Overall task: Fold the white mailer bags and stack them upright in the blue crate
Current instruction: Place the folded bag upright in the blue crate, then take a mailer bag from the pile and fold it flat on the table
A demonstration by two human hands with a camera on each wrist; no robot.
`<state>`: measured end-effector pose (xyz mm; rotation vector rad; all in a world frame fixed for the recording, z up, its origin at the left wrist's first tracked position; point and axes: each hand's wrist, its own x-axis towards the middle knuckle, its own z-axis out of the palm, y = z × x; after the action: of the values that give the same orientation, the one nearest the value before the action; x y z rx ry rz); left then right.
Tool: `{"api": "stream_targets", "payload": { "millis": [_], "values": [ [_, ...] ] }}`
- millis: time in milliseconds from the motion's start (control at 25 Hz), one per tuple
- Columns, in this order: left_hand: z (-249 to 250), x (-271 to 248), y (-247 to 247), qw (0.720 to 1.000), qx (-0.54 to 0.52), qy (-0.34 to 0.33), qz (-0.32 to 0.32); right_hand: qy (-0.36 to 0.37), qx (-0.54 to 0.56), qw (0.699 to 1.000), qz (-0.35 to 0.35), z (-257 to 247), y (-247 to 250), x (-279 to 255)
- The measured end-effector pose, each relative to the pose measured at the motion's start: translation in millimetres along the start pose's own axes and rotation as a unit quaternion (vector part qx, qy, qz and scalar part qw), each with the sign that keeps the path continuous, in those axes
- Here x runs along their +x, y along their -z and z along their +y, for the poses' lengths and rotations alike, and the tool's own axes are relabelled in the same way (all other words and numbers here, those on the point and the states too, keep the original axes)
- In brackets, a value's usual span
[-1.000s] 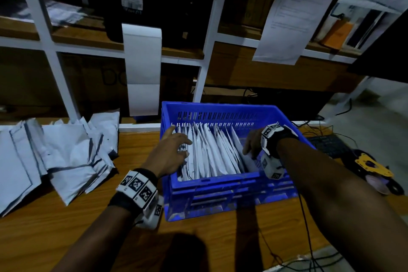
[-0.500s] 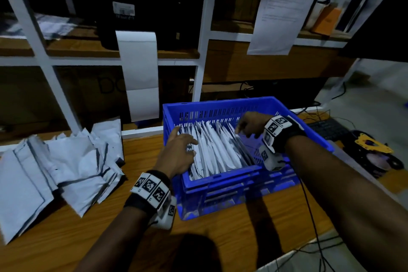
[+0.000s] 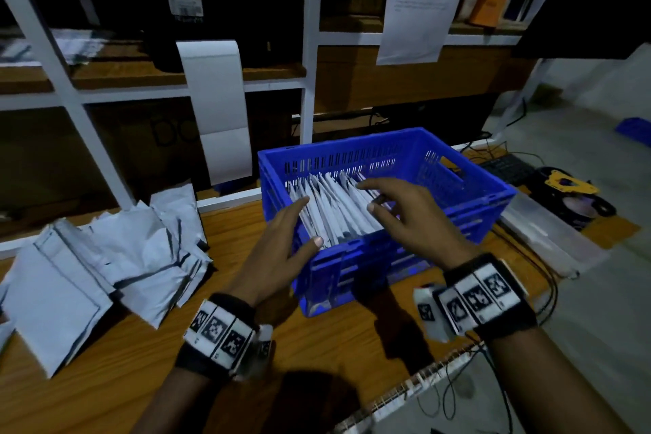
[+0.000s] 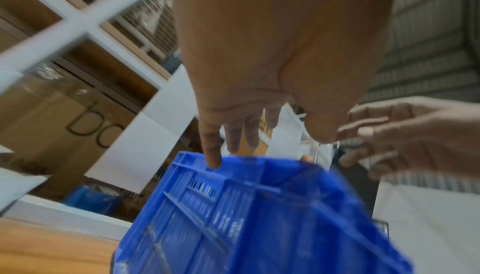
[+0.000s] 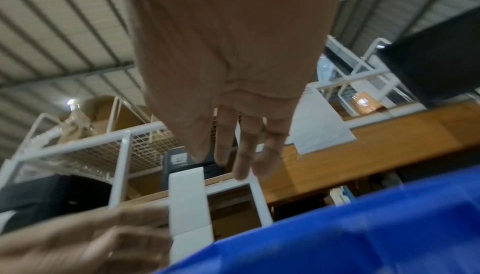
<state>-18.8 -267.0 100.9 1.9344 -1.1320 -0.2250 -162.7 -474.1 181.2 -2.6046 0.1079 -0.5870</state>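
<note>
Both my left hand (image 3: 281,250) and right hand (image 3: 405,218) hover empty, fingers spread, over folded white plastic mailer bags (image 3: 334,211) standing in the blue slotted plastic crate (image 3: 486,194). Next I probably fetch one from the unfolded white pile (image 3: 116,257).

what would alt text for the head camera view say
Both hands, left hand and right hand, hover open over folded white mailer bags standing in a blue crate on a wooden table; unfolded bags lie left.
</note>
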Motion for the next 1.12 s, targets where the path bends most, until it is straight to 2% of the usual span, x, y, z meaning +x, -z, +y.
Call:
{"api": "stream_targets", "payload": {
  "millis": [200,280,520,640,840,1000,1120],
  "values": [
    [33,-64,6,0.998,-0.047,0.014,0.045,0.006,0.09,0.993,0.08,-39,-35,-51],
    [38,-93,9,0.996,-0.043,0.011,0.081,0.012,0.111,0.988,0.104,-54,-51,-65],
    [34,-199,25,0.984,-0.018,0.068,0.163,0.003,0.15,0.975,0.165,-116,-110,-109],
    [20,-255,37,0.974,0.0,0.126,0.186,0.003,0.157,0.982,0.103,-146,-147,-131],
    [-20,-324,73,0.959,0.046,0.173,0.221,0.019,0.174,0.985,0.012,-194,-192,-137],
    [-94,-359,119,0.942,0.131,0.192,0.241,0.034,0.193,0.978,-0.077,-224,-221,-125],
    [-157,-379,163,0.914,0.234,0.225,0.242,0.031,0.184,0.976,-0.115,-241,-255,-108]
  ]
}}
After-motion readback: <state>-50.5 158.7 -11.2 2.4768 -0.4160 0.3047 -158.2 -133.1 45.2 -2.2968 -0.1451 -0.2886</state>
